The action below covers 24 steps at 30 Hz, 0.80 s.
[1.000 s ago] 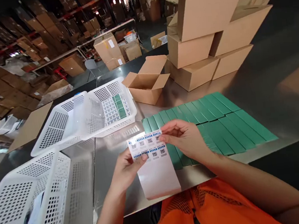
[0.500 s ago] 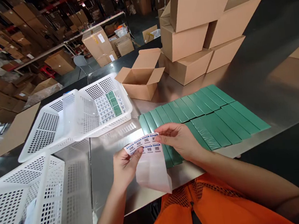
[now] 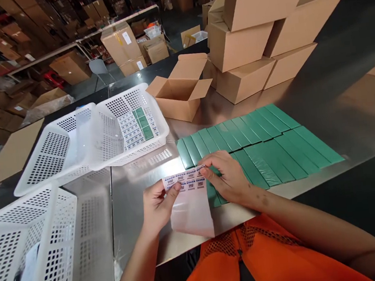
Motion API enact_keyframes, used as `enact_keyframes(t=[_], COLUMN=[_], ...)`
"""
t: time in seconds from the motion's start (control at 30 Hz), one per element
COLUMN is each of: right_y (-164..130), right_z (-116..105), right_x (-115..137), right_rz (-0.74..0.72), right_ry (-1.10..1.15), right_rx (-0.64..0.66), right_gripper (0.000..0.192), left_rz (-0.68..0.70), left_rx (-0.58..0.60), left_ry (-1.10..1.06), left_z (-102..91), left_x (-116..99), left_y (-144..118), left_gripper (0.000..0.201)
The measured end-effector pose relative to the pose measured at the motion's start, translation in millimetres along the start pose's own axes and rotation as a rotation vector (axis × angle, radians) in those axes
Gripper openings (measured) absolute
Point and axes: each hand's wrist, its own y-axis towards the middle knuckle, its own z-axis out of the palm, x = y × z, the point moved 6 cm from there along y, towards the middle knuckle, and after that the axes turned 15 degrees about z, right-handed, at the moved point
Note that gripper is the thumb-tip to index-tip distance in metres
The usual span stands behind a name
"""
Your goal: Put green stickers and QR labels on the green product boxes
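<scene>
Peeling a label off the sheet, by the look of it.
Your left hand [image 3: 156,205] pinches the label sheet [image 3: 189,203] at its 9 o'clock edge; your right hand [image 3: 227,176] nips a top-row sticker. Next likely calls for a clean lift toward the green boxes [image 3: 255,144] at 2 o'clock.

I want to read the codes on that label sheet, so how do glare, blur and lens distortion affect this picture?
Head view: the label sheet between the left hand and right hand is sharp enough to show as codes, but too small to read; the steel table mirrors the white basket with soft glare; the wide lens tilts the stacked cardboard boxes; the background shelves are dim.
</scene>
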Motion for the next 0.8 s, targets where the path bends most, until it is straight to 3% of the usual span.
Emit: enact_keyframes(t=[0.13, 0.2, 0.3, 0.37, 0.5, 0.57, 0.7, 0.8], right_y=[-1, -2, -4, -6, -9, -6, 9, 15], right_z=[4, 5, 6, 8, 8, 5, 9, 29], right_x=[-5, -8, -18, -20, -6, -6, -28, -44], right_rz=[0.044, 0.127, 0.299, 0.312, 0.043, 0.016, 0.334, 0.589], right_ry=[-0.065, -0.009, 0.118, 0.164, 0.25, 0.383, 0.574, 0.529], right_rx=[0.109, 0.133, 0.117, 0.084, 0.047, 0.053, 0.109, 0.324], right_gripper=[0.032, 0.024, 0.018, 0.013, 0.012, 0.016, 0.02, 0.026], left_rz=[-0.006, -0.033, -0.103, -0.178, -0.44, -0.556, -0.547, -0.476], left_rx=[0.066, 0.104, 0.123, 0.101, -0.009, -0.094, -0.382, -0.508], left_ry=[-0.008, -0.029, -0.116, -0.218, -0.488, -0.56, -0.523, -0.469], left_z=[-2.0, -2.2, -1.0, 0.5, -0.9, -10.4, -51.4, -72.9], left_x=[3, 5, 9, 14, 34, 44, 56, 57], left_y=[-3, -4, -6, -9, -15, -16, -7, -3], left_gripper=[0.017, 0.017, 0.019, 0.021, 0.028, 0.031, 0.031, 0.028])
